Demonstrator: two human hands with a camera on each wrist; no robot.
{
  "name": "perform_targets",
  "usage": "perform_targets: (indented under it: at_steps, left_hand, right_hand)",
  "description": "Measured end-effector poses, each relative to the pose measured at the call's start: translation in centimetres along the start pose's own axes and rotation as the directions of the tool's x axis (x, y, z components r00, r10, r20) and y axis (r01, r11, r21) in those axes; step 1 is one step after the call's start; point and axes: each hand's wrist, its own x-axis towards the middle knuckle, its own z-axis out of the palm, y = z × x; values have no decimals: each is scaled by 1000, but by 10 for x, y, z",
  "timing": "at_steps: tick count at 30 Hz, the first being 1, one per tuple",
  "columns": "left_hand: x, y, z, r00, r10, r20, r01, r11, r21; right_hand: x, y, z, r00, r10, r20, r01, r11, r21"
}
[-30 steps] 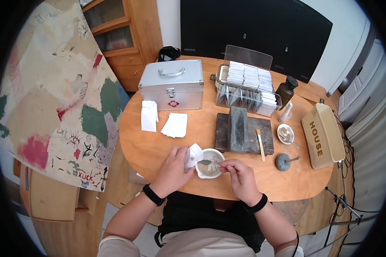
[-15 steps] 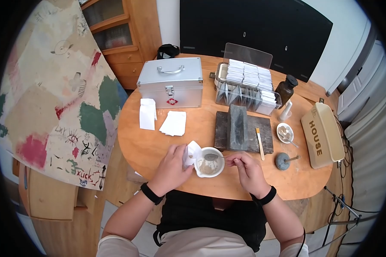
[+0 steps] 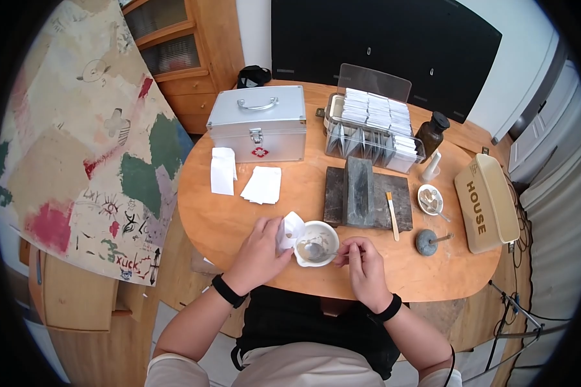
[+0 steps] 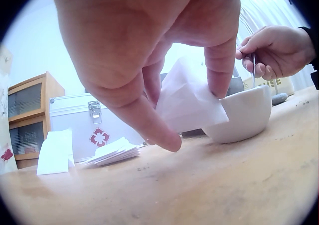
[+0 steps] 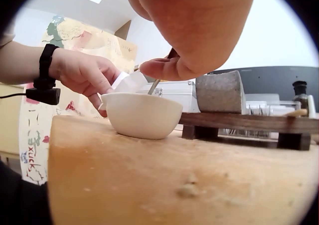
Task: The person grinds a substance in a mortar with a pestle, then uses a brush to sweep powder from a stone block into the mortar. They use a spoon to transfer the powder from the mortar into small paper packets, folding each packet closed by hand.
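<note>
A white bowl (image 3: 333, 236) with a small pouring lip stands near the table's front edge, beige powder (image 3: 303, 248) on its bottom. At its left rim my left hand (image 3: 258, 253) holds a small white paper packet (image 4: 187, 98) between thumb and fingers, its mouth spread toward the bowl. My right hand (image 3: 366, 266), right of the bowl, pinches the thin handle of a metal spoon (image 3: 313, 250). The spoon's head is down inside the bowl, over the powder. In the right wrist view the bowl's wall (image 5: 144, 117) hides the spoon's head.
Behind are a silver case (image 3: 258, 129), stacked white packets (image 3: 261, 185) and a clear box (image 3: 403, 158) full of packets. Rightward sit a grey stone block (image 3: 358, 193) on a dark stand, a brush (image 3: 392, 219), a small dish (image 3: 430, 189), a round stone (image 3: 426, 244) and a HOUSE bin (image 3: 478, 213).
The spoon's head has moved from near the packet to the bowl's upper right, then down to its lower left part. My left hand stays at the rim with the packet.
</note>
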Motion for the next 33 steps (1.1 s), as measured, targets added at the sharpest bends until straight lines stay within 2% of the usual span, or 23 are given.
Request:
perform_targets:
  at_steps: [1, 2, 4, 5, 7, 13, 20, 26, 30, 32, 33]
  left_hand:
    - [0, 1, 0, 1000, -2, 1, 2, 1000, 0]
    - [0, 2, 0, 1000, -3, 1, 3, 1000, -1]
    - [0, 5, -2, 1000, 5, -1, -5, 1000, 4]
    - [0, 6, -3, 1000, 11, -3, -11, 1000, 9]
    - [0, 5, -2, 1000, 3, 0, -3, 1000, -1]
    - [1, 8, -2, 1000, -15, 17, 16, 1000, -14]
    - [2, -1, 2, 1000, 15, -4, -15, 1000, 19]
    - [3, -2, -2, 1000, -13, -3, 13, 1000, 13]
    - [4, -2, -12, 1000, -15, -9, 16, 999, 37]
    - [4, 2, -17, 998, -28, 50, 24, 995, 92]
    - [4, 4, -18, 998, -28, 49, 23, 995, 92]
  right_hand:
    - [0, 5, 2, 1000, 20, -19, -19, 996, 88]
    - [0, 9, 5, 1000, 21, -22, -19, 996, 88]
    - [3, 16, 9, 991, 116, -73, -90, 952, 293]
    - [4, 19, 10, 991, 114, -73, -88, 952, 293]
    - [6, 24, 11, 971, 222, -86, -165, 886, 434]
    - [10, 33, 14, 953, 263, -147, -158, 852, 499]
    - [11, 40, 5, 966, 235, -103, -165, 877, 451]
    - [15, 30, -4, 932, 354, -85, -236, 766, 597]
    - [15, 9, -15, 940, 314, -130, -172, 769, 616]
    - [18, -6, -18, 942, 303, -145, -152, 771, 618]
    - [19, -12, -17, 954, 249, -168, -107, 803, 586]
